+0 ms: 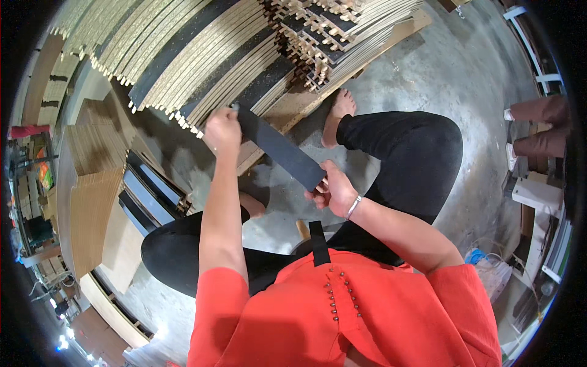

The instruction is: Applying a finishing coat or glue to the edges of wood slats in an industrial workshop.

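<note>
A narrow dark grey board (278, 148) lies slantwise between my two hands, over the floor in front of my knees. My left hand (222, 129) is closed on its far left end, close to a stack of board strips. Around its near right end my right hand (336, 189) has its fingers wrapped, with what look like small wooden pegs by the fingertips. The large stack of strips (202, 55) fills the upper left, with pale edges, some dark faces and light wooden dowels (189, 125) sticking out of the ends.
More doweled pieces (318, 37) sit crosswise on the stack, which rests on a wooden base (293, 113). Curved brown boards (92, 202) and dark panels (150, 189) stand at left. At right are another person's legs (541, 125) and a plastic bag (489, 269).
</note>
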Tool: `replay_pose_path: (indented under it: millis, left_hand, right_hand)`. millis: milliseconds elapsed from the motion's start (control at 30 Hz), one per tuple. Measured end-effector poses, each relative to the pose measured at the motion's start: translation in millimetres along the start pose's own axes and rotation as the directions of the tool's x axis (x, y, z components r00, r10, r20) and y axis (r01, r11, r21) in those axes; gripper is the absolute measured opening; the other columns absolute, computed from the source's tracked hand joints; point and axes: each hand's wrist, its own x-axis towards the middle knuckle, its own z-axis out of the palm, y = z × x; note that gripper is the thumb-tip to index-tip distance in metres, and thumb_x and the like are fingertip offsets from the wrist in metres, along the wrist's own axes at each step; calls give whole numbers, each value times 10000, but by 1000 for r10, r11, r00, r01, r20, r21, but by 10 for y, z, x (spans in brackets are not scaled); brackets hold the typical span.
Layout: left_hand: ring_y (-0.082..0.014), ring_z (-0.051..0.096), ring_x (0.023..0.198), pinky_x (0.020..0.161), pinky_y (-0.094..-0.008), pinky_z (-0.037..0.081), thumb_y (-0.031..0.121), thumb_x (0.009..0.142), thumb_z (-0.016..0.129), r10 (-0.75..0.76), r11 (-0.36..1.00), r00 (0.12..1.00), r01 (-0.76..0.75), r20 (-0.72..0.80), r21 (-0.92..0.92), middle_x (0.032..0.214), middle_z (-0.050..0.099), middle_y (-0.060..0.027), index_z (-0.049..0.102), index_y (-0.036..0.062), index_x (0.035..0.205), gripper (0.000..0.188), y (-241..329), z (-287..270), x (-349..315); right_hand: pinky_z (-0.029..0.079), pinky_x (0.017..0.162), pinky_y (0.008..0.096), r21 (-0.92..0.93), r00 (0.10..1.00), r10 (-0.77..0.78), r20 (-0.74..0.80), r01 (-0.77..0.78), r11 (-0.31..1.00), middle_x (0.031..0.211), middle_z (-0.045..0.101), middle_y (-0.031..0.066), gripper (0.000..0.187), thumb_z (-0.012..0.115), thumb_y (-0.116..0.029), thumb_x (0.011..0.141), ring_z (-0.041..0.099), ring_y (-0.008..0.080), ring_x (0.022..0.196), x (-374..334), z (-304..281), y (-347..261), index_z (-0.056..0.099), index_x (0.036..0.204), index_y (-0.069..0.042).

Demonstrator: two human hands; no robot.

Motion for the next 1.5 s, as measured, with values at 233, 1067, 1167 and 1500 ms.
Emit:
replay_pose_path:
  millis: [233, 1067, 1167, 1500]
  left_hand:
    - [-319, 612, 739, 641, -436, 493, 102, 743, 688, 385, 913, 918, -362, 100, -189, 734, 612, -114, 665, 94, 722, 32, 428, -26, -375]
    - [-277, 582, 675, 599, -401, 481, 100, 695, 616, 567, 789, 818, -504, 101, -351, 718, 575, -70, 612, 146, 651, 65, 1016, -366, -977]
    - [-321, 588, 699, 630, -434, 482, 102, 728, 607, 297, 949, 955, -291, 28, -121, 732, 596, -113, 630, 104, 666, 66, 494, -160, -372]
    - [-291, 586, 718, 628, -407, 475, 82, 752, 594, 544, 834, 834, -527, 89, -164, 716, 571, -92, 643, 105, 684, 87, 808, -159, -711]
  right_hand:
    - [335, 453, 312, 18, 986, -24, -163, 27, 999, 608, 545, 75, 419, 310, -453, 942, 482, 165, 478, 126, -188, -7, 504, 814, -104]
    - [291, 448, 308, 127, 991, -70, -114, 84, 988, 600, 501, 50, 392, 312, -438, 947, 486, 157, 477, 75, -140, -56, 479, 831, -103]
    - [292, 475, 299, 106, 991, -32, -128, 46, 993, 641, 513, 52, 385, 311, -423, 946, 492, 171, 522, 32, -87, -56, 477, 784, -116]
    - [291, 466, 300, 88, 993, -54, -103, 63, 994, 658, 522, 48, 384, 315, -418, 956, 487, 160, 511, 99, -139, -46, 483, 800, -109]
